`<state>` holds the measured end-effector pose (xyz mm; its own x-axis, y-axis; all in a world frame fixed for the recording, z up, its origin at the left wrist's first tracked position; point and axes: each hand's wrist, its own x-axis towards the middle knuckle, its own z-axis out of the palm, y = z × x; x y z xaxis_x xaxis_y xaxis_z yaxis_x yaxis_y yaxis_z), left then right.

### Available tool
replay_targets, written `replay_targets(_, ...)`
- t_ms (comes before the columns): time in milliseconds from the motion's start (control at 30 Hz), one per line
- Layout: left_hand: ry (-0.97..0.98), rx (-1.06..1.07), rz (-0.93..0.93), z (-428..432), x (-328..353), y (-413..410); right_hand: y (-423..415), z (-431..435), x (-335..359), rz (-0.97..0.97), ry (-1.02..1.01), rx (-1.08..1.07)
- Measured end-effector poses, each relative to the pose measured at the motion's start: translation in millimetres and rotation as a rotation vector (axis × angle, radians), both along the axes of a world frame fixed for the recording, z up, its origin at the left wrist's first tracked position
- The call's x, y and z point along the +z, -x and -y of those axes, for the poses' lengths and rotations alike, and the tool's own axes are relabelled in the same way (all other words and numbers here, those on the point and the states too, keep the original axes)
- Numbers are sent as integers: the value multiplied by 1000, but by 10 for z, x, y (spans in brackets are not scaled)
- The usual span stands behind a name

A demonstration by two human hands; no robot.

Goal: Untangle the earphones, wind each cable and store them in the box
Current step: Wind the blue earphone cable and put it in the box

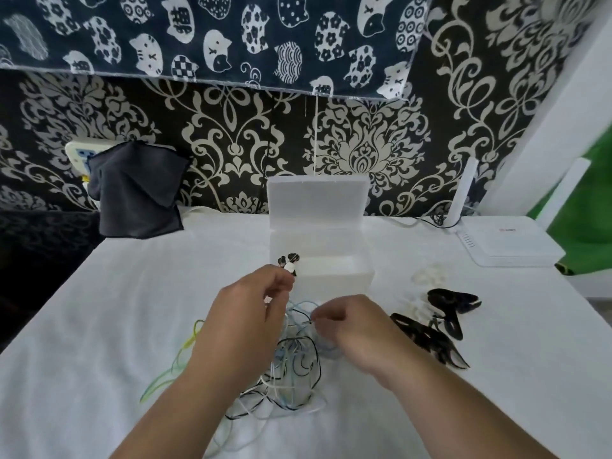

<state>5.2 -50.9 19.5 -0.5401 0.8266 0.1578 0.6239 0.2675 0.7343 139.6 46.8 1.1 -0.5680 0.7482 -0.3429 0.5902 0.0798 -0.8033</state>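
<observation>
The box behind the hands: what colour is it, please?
The box is translucent white, clearest in the head view.

Looks to me like a room in a home: black-and-cream floral wallpaper (364, 154), cat-print cloth (215, 34) hung above it, white router (510, 246) on the cloth-covered table (132, 309), wall socket (77, 154) at left.

Left grip (251, 303) raised, fingertips pinched; right grip (344, 323) lower, pinching too.

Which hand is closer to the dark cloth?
The left hand, pinching earbuds. It is in front of the dark cloth, slightly to its right; the right hand is farther right, pinching the tangled cables.
</observation>
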Motion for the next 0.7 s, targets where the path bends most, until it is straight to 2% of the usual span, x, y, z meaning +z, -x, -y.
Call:
replay_targets(133, 109, -1, -59, -54, -45, 11, -30, -64, 74, -74, -1, -37)
replay_targets(233, 220, -31, -124, -89, -91, 20, -65, -117, 266, -323, 56, -63)
replay_targets(367, 242, -49, -170, -127, -115, 26, -124, -119, 517, -814, 365, -55)
replay_targets(467, 225, 13, -258, -102, -94, 84, -198, -202, 578, -959, 397, -123)
replay_targets(533, 224, 68, -322, -66, -33, 117, -251, -260, 575, -950, 324, -196)
replay_targets(567, 215, 82, -297, -43, 6, 149, -271, -278, 576, -893, 252, -234)
replay_targets(700, 116, 114, -89, 76, 153, 317, -385, -351, 581, -367, -300, -362)
